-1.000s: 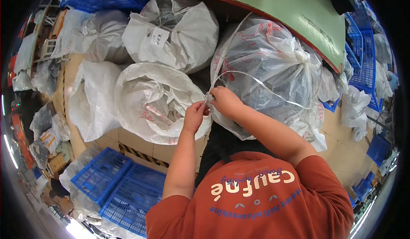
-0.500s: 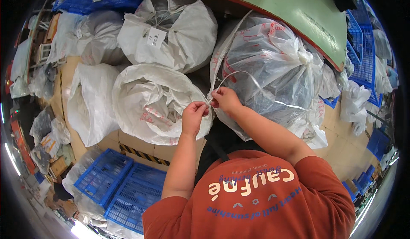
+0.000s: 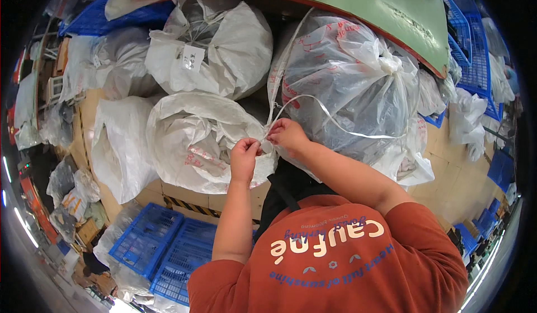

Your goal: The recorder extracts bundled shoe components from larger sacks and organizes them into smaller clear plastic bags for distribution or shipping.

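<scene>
My left hand (image 3: 244,155) and my right hand (image 3: 287,135) meet at the gathered neck of a white woven sack (image 3: 193,145) lying on its side. Both pinch a white plastic strap (image 3: 330,117) there. The strap loops out to the right over a large clear plastic bag (image 3: 347,84) and one end runs up along that bag's left side. My forearms come up from the lower edge, out of orange-red sleeves.
More white sacks (image 3: 215,44) are piled behind and to the left (image 3: 117,145). Blue plastic crates (image 3: 162,251) lie at lower left, others (image 3: 475,61) at upper right. A green board (image 3: 358,5) spans the top. Cardboard with a striped edge (image 3: 190,201) sits under the sack.
My hands have stayed at the sack's neck, with small finger movements on the strap. The strap's loop over the clear bag has shifted slightly.
</scene>
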`<state>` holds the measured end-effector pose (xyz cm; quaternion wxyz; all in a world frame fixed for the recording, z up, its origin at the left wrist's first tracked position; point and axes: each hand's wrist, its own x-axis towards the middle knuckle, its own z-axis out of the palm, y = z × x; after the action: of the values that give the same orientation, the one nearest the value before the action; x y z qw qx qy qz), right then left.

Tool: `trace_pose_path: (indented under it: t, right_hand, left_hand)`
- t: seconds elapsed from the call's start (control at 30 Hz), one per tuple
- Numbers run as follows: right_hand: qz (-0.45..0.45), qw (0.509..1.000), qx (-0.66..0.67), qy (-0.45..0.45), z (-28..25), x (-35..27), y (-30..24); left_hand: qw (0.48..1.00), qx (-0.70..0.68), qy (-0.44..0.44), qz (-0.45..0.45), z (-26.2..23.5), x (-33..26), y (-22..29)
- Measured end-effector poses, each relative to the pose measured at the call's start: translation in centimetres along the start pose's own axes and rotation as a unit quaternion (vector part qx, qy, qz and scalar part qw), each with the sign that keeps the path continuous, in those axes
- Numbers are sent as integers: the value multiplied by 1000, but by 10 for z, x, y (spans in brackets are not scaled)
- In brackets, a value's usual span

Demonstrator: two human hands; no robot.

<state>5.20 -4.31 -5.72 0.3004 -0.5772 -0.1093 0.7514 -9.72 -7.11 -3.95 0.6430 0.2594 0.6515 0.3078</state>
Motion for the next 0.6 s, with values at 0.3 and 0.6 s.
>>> trace_pose_path:
  t: [0.3, 0.6]
  right_hand:
    - [-40, 998, -19, 43, 1, -2, 17]
    - [-51, 998, -4, 32, 5, -4, 21]
  left_hand:
    - [1000, 15, 12, -7, 12, 1, 1]
    - [994, 112, 7, 8, 18, 6, 3]
